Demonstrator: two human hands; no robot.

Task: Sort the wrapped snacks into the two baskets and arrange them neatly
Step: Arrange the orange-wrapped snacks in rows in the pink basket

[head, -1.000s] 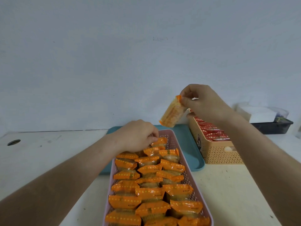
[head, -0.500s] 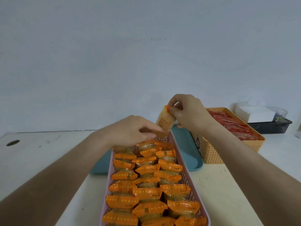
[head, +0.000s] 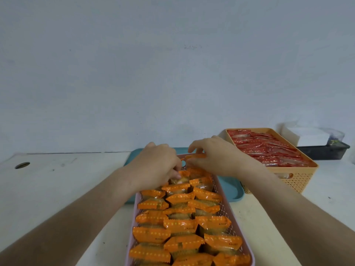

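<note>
Lying crosswise at the far end of the pink basket, one orange snack is pinched by the right hand, its long axis set left to right like the packed rows below. The left hand is curled down onto those rows; whether anything is gripped cannot be told. The pink basket is pointed away from the viewer on the table, its far end over a teal tray.
</note>
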